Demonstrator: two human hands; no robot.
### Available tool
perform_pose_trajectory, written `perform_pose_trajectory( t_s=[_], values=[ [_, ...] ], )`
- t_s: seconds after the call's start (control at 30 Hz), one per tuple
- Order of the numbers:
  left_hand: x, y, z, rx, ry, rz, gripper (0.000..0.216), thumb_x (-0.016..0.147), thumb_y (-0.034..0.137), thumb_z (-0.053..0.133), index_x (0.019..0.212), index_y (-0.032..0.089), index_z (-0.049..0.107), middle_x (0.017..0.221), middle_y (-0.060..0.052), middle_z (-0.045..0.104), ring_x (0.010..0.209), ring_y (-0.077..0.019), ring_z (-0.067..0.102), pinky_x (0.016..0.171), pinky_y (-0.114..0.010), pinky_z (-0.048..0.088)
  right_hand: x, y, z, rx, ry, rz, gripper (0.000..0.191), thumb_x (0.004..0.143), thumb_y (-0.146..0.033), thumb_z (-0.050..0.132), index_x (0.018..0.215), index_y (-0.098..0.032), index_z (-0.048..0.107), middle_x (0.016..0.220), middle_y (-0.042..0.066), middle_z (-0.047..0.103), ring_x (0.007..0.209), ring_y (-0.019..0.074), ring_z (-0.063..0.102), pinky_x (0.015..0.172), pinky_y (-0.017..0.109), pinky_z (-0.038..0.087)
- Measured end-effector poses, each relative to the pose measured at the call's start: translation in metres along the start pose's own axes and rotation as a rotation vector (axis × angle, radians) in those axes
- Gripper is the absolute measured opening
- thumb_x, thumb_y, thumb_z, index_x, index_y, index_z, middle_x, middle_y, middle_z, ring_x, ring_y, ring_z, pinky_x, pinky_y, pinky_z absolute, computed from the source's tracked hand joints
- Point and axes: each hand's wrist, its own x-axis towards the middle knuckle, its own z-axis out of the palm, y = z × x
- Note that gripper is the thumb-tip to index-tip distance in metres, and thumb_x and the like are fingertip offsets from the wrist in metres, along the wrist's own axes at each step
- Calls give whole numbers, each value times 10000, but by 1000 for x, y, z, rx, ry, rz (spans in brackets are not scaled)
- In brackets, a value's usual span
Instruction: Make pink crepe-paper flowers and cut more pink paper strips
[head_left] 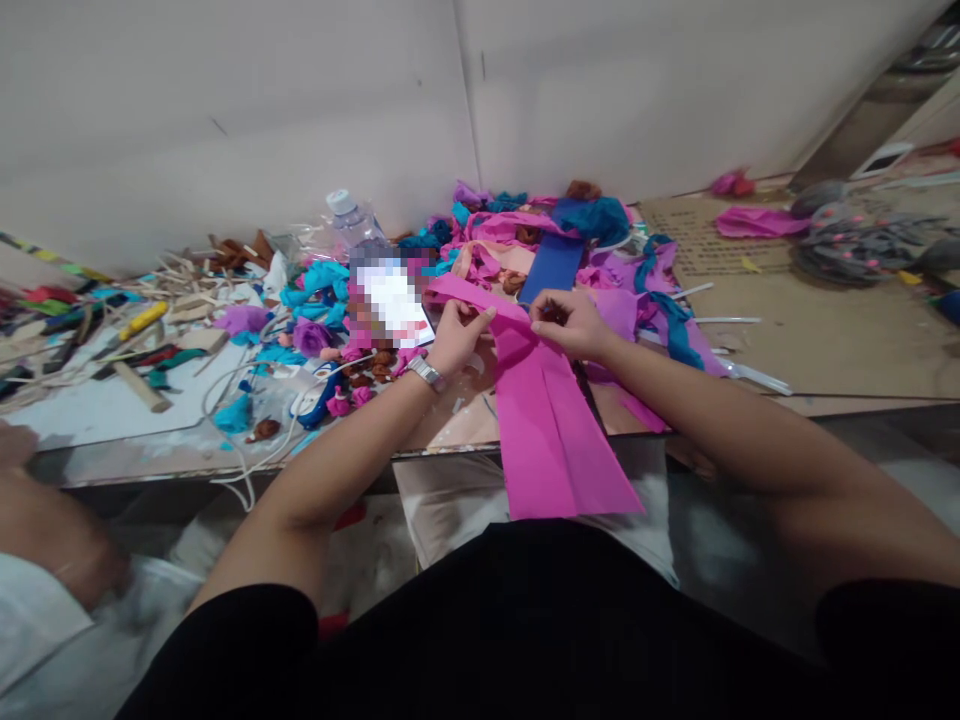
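Observation:
My left hand (459, 335) and my right hand (568, 322) both pinch the upper edge of a wide strip of magenta crepe paper (551, 430). The strip hangs down over the table's front edge toward my lap. My left wrist carries a metal watch (426, 373). The fingers of both hands are closed on the paper, a short gap apart. Behind my hands lies a heap of pink, purple and teal crepe paper (525, 240) with a blue sheet (553, 265) on it.
A phone (390, 300) lies left of my hands among small paper flowers. A plastic bottle (349, 218) stands near the wall. Wooden sticks and tools (142, 330) litter the left side. A white cable (247, 440) trails off the edge. Another person's arm (45, 530) shows at lower left.

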Motion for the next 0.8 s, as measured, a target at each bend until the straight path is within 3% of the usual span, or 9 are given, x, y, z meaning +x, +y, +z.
perform_pose_trajectory(
  t_s=[0.17,0.23,0.33,0.43,0.6,0.8],
  values=[
    [4,-3,1,-80,57,-21,490,825,427,852,977,236,427,777,83,541,583,-63,562,583,-214,488,-1,-1,1,104,-78,14,206,732,-340,763,773,-212,606,654,-36,579,560,105,459,571,270,343],
    [3,0,3,-130,60,-51,521,810,405,861,1038,246,421,809,83,561,567,-57,552,569,-215,486,-1,0,1,109,-83,-9,204,713,-292,759,863,-209,648,691,-39,595,580,107,471,578,264,343],
    [0,4,4,-171,31,-96,609,761,342,882,1115,267,391,834,86,589,541,-60,550,546,-220,482,-1,3,0,75,-169,-50,355,734,-253,676,1086,-215,714,654,-62,574,559,116,463,574,262,330],
    [0,3,4,-138,18,-90,633,720,212,850,1144,270,384,861,73,613,597,-83,605,571,-226,504,0,6,-3,-70,-212,-94,436,737,-225,604,1138,-224,773,608,-68,547,568,123,446,613,268,340],
    [4,-1,2,-92,80,-28,516,711,72,702,1113,247,431,856,60,587,618,-85,583,595,-222,481,4,6,-8,-297,-112,-77,451,730,-175,567,1091,-206,835,651,-32,613,602,137,478,662,283,349],
    [7,-4,0,-64,143,26,454,745,76,641,1141,250,502,1000,3,609,755,-106,585,649,-206,485,8,12,-11,-472,36,22,356,749,-133,586,1003,-192,830,664,5,666,607,169,505,670,310,346]
  ],
)
